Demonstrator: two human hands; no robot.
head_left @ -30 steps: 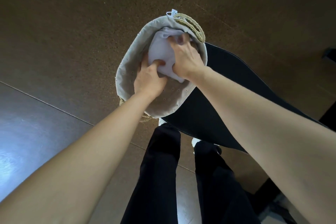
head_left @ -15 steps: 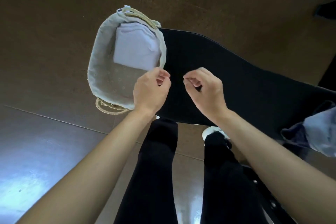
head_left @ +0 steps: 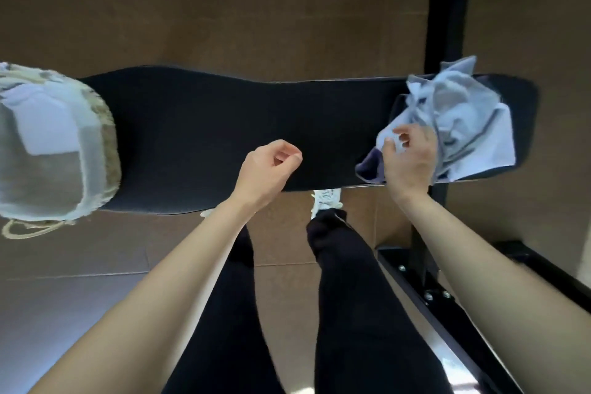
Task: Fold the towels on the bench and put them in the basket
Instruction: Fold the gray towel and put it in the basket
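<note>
One basket [head_left: 96,150] sits at the left end of the black tabletop [head_left: 208,125], partly cut off by the picture's edge and blurred. It is woven, with a pale cloth lining and a rope handle hanging at its near side. Inside lies one folded white towel [head_left: 44,118], flat against the far part of the lining; the near part of the lining is bare.

At the right end of the tabletop lies one heap [head_left: 460,125] of crumpled towels, pale blue-grey, with a darker purple corner [head_left: 371,165] poking out at its near left. How many towels make up the heap cannot be told; at least two shades show. Basket and heap are well apart, with the bare middle of the tabletop between them.

Two hands are in view. The right hand [head_left: 407,157] rests on the near left part of the heap, its fingers spread and curling onto the cloth; whether its grip has closed on any fold cannot be told. The left hand [head_left: 268,166] hovers over the middle of the tabletop, near its front edge, in a loose fist with thumb and fingers curled toward each other, its grip holding nothing.

Below are two legs in black trousers and one white shoe [head_left: 326,198] on the brown floor [head_left: 224,9]. A black metal frame [head_left: 447,9] stands behind and beside the tabletop's right end.
</note>
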